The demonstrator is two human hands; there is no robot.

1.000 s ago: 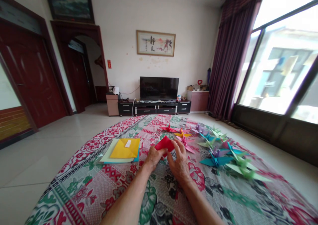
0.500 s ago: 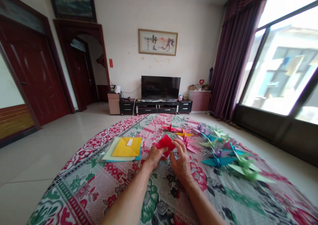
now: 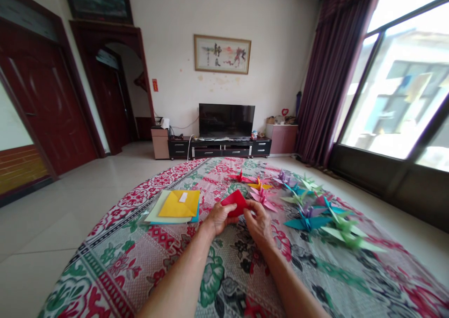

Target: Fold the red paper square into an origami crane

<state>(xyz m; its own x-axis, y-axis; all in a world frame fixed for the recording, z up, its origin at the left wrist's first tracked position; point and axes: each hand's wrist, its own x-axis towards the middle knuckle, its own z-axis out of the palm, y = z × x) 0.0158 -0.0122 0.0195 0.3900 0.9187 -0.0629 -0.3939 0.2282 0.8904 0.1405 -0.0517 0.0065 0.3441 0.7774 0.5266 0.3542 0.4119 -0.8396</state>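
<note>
A folded piece of red origami paper (image 3: 235, 202) is held above the patterned tablecloth, between both hands. My left hand (image 3: 220, 217) grips its left side, thumb on top and fingers beneath. At its right edge, my right hand (image 3: 257, 220) pinches the paper between thumb and fingers. Just beyond the hands lie finished paper cranes: a red crane (image 3: 240, 177), a yellow crane (image 3: 259, 185) and a pink crane (image 3: 262, 198). To the left rests a stack of coloured paper with a yellow sheet (image 3: 178, 204) uppermost and a small white slip on it.
Several more cranes lie to the right, among them a blue crane (image 3: 308, 221) and a light green crane (image 3: 349, 236). The round table wears a floral tablecloth (image 3: 168, 266). Beyond it stand a television (image 3: 227, 120) and a low black cabinet (image 3: 210, 151).
The red paper has gone from a partly raised, pointed shape to a flatter square-like one. My right hand's fingers have lowered and closed on its right edge. The view has tilted slightly.
</note>
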